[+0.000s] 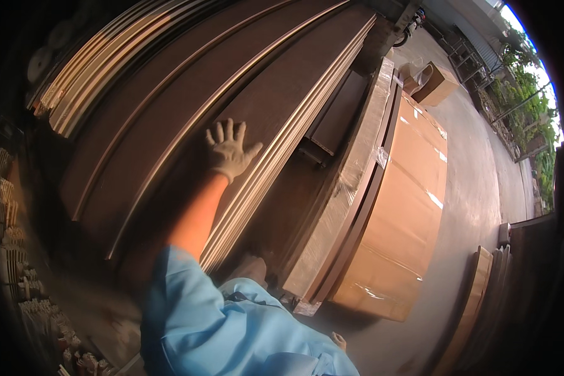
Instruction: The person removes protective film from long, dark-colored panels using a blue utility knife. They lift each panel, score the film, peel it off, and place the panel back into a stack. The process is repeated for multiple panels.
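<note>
I had my left hand (230, 149), in a pale grey work glove, spread over a long, flat, dark brown panel (288, 94) that ran from centre left to the upper middle of the frame, above several pale layered edges (307, 116). I judged the panel stiff and rather heavy for its length, its smooth face likely slippery under a flat palm; its long right-hand edge seemed the better place to take hold, with support spread along it.

The left forearm rose from the light blue sleeve (191, 294) at lower centre, angled up and slightly right, back of the hand uppermost. Its fingers were fanned wide, thumb out to the right, closed on nothing; I could not tell how firmly the palm pressed. What looked like my right hand (338, 341) barely showed at lower centre, so I could not tell its fingers' state.
</note>
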Action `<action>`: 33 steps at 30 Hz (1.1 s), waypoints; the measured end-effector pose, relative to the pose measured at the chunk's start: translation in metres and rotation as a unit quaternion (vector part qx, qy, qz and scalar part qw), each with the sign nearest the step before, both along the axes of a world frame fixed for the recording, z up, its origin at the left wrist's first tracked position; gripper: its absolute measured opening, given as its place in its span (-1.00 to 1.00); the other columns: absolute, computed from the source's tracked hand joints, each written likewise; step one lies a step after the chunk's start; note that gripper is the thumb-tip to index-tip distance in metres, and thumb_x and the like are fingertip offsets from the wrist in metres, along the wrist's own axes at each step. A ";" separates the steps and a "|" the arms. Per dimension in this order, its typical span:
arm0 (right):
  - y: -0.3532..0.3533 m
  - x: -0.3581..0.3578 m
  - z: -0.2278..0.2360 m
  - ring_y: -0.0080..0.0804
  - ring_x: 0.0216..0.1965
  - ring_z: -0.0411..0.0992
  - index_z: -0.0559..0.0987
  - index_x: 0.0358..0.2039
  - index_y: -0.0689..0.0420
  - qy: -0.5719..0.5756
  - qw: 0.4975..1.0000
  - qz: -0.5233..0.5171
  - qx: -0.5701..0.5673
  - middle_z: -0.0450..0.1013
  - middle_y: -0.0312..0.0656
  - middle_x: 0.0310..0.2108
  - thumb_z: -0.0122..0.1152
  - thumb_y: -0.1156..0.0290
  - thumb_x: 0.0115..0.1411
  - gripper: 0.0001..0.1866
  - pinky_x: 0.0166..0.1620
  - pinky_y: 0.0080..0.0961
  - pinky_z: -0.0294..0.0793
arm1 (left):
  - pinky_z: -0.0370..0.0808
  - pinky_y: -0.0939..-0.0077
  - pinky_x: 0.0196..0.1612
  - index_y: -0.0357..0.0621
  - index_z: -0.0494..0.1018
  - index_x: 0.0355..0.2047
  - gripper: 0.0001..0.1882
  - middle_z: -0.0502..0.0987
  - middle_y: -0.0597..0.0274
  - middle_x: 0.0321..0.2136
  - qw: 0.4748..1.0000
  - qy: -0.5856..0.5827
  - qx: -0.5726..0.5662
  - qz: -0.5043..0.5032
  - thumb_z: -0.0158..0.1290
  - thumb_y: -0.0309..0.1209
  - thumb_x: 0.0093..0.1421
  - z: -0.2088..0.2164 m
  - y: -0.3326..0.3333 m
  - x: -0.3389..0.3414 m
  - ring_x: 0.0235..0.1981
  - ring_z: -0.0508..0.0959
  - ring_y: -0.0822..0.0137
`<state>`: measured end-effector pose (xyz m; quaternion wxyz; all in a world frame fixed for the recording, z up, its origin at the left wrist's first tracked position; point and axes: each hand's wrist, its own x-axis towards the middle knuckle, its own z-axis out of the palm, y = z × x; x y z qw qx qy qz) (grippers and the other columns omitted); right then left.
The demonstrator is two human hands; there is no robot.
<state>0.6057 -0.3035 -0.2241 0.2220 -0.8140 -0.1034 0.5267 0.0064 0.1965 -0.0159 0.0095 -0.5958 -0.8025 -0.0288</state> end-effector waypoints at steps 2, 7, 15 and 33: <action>0.061 -0.006 0.044 -0.50 -0.50 0.49 0.58 -0.13 0.19 0.010 0.998 -0.014 0.066 0.51 -0.29 -0.45 0.28 0.26 0.29 -0.73 -0.41 -0.56 0.55 | -0.32 -0.21 0.43 0.16 -0.04 0.46 -0.02 -0.09 0.03 0.47 0.999 -0.017 -0.019 0.020 -0.50 0.49 0.22 0.000 0.075 0.018 0.47 -0.12 -0.08; 0.180 -0.049 0.106 -0.58 -0.54 0.44 0.58 -0.13 0.17 -0.003 0.991 0.016 0.130 0.49 -0.34 -0.45 0.25 0.30 0.32 -0.77 -0.47 -0.64 0.45 | 0.13 0.00 0.39 0.03 0.14 0.39 -0.13 0.27 -0.03 0.31 0.882 -0.213 -0.108 -0.406 -0.25 0.35 0.28 0.012 0.153 0.153 0.33 0.27 0.15; 0.202 -0.056 0.106 -0.62 -0.50 0.44 0.59 -0.12 0.20 0.005 0.990 0.103 0.101 0.49 -0.37 -0.44 0.26 0.27 0.31 -0.74 -0.44 -0.65 0.46 | -0.29 -0.11 0.45 0.21 -0.01 0.45 -0.15 -0.04 0.21 0.47 0.980 -0.086 -0.018 -0.181 -0.34 0.36 0.29 0.020 0.114 0.094 0.48 -0.09 0.11; 0.163 -0.011 0.058 -0.64 -0.54 0.42 0.62 -0.20 0.20 0.016 0.946 0.308 0.103 0.47 -0.37 -0.49 0.26 0.25 0.30 -0.75 -0.49 -0.67 0.43 | 0.38 0.15 0.21 -0.24 0.41 0.19 -0.34 0.48 -0.21 0.12 0.759 -0.208 -0.326 0.524 -0.03 0.05 0.31 -0.126 -0.766 -0.030 0.18 0.47 -0.06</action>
